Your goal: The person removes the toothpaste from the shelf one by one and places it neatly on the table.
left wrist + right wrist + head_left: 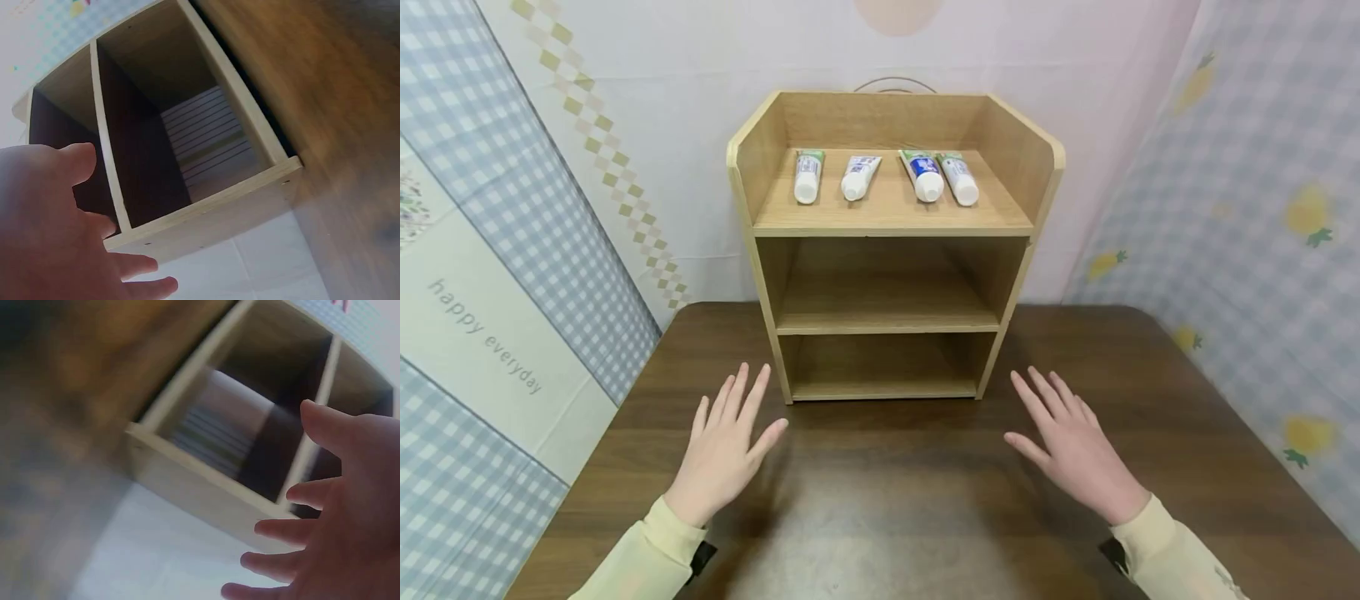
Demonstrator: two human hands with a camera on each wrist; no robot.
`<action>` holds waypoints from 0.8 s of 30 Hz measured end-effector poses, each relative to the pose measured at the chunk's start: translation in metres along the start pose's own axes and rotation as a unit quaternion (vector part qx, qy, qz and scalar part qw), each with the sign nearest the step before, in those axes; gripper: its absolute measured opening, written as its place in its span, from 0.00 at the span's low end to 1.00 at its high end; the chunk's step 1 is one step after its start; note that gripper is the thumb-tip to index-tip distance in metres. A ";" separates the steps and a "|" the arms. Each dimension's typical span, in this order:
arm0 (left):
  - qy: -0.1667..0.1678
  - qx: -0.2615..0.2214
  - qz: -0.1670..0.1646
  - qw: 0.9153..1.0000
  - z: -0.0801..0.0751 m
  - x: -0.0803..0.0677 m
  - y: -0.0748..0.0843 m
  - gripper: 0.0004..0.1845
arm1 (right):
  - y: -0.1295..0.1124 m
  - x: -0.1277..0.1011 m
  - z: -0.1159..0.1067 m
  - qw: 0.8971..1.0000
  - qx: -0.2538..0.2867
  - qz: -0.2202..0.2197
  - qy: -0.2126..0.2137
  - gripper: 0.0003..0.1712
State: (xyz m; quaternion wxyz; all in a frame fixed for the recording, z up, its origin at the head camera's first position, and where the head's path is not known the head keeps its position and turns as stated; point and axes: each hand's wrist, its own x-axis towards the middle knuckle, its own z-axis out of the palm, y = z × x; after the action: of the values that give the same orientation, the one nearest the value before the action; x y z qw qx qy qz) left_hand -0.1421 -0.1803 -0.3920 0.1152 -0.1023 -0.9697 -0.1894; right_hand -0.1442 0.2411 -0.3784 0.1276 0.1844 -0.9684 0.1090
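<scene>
While my left hand and right hand hover released over the table, four tubes lie untouched on the far shelf unit; nothing is begun.

Both arms reach forward from the bottom of the head view in pale yellow sleeves, with a dark strap showing at each wrist. The left hand lies palm down with its fingers straight and slightly spread, angled up and to the right, thumb out to the side, holding nothing. The right hand mirrors it, palm down, fingers straight and close together, angled up and to the left, thumb out toward the left hand, also holding nothing; the two hands are well apart.
</scene>
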 end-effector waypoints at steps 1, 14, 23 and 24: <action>0.006 -0.008 0.002 1.000 -0.002 0.002 0.002 0.39 | -0.002 0.003 -0.004 1.000 0.002 -0.006 0.014 0.47; 0.112 -0.142 0.032 0.983 -0.032 0.038 0.016 0.46 | -0.029 0.048 -0.059 0.977 0.023 -0.076 0.196 0.43; 0.129 -0.216 0.023 0.968 -0.063 0.057 0.039 0.48 | -0.053 0.082 -0.067 0.963 0.009 -0.139 0.230 0.41; 0.131 -0.217 0.026 0.967 -0.065 0.059 0.041 0.48 | -0.056 0.085 -0.069 0.962 0.009 -0.145 0.232 0.41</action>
State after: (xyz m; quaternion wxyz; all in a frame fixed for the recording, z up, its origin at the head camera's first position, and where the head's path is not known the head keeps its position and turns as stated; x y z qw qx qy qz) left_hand -0.1762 -0.1591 -0.3040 0.2210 -0.1247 -0.8787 -0.4043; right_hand -0.1853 0.1801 -0.2799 0.3615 0.2933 -0.8743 0.1376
